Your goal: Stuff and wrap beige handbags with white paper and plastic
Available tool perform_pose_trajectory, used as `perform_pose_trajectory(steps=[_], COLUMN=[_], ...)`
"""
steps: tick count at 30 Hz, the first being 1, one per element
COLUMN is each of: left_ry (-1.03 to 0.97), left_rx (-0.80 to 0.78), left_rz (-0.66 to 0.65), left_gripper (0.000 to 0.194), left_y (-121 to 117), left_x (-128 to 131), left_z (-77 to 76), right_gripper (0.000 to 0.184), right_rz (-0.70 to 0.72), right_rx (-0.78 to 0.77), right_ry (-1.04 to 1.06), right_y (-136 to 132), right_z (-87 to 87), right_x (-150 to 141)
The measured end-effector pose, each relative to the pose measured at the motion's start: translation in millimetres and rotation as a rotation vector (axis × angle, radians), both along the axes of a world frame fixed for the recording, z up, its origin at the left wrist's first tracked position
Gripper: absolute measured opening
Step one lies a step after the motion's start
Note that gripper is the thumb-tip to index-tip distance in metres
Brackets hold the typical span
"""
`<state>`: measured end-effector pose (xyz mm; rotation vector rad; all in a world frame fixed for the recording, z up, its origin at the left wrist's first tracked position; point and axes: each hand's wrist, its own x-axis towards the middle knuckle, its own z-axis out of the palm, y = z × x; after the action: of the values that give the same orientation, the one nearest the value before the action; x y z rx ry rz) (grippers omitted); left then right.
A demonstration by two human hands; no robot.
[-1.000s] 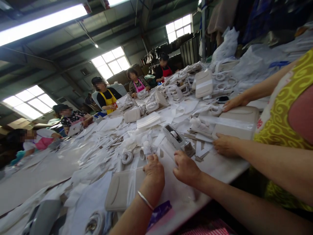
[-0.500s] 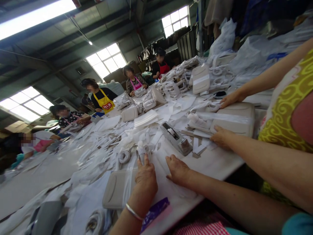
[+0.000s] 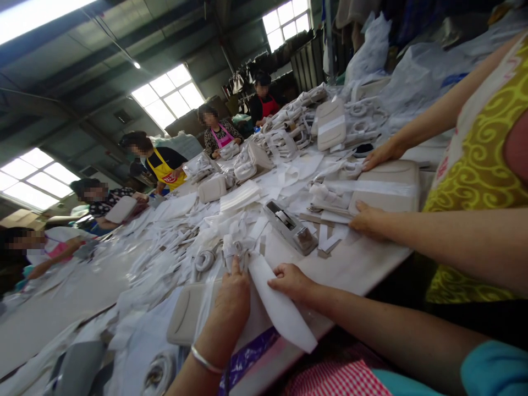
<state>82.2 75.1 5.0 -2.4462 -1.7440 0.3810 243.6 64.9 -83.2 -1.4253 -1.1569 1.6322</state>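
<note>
My left hand point(image 3: 231, 294), with a silver bangle at the wrist, lies on a flat beige bag piece point(image 3: 186, 313) and pinches the near end of a white strap bundle point(image 3: 237, 247). My right hand point(image 3: 289, 281) is closed on the edge of a white paper sheet point(image 3: 280, 308), whose lower end hangs over the table's front edge. A grey tape dispenser point(image 3: 291, 225) stands just beyond my right hand.
A co-worker in a yellow patterned apron point(image 3: 474, 176) at my right holds a beige bag point(image 3: 388, 187) with both hands. Several other workers sit along the far left of the long white table point(image 3: 363, 264), which is strewn with white straps, paper and beige bags.
The white sheet has come up off the table into my right hand. My left hand has slid forward to the strap bundle. The view has shifted a little.
</note>
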Motion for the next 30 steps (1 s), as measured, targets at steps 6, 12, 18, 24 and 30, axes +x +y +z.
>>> perform_pose_trajectory(steps=[6, 12, 18, 24, 30], left_ry=[0.012, -0.133, -0.174, -0.169, -0.192], left_rx=[-0.057, -0.037, -0.046, -0.073, -0.073], left_rz=[0.036, 0.059, 0.094, 0.084, 0.120], left_gripper=[0.039, 0.042, 0.043, 0.037, 0.038], left_y=[7, 13, 8, 2, 3], left_x=[-16, -32, -23, -7, -6], left_z=[35.3, 43.1, 43.8, 36.6, 31.9], right_gripper=[0.013, 0.013, 0.020, 0.013, 0.011], right_rz=[-0.049, -0.137, -0.237, -0.237, -0.147], right_rx=[-0.110, -0.117, -0.102, -0.027, -0.039], right_ry=[0.099, 0.044, -0.060, -0.113, -0.012], right_y=[-2, 10, 24, 49, 42], right_z=[2.3, 14.5, 9.3, 6.8, 12.5], right_x=[-16, -38, -69, -79, -70])
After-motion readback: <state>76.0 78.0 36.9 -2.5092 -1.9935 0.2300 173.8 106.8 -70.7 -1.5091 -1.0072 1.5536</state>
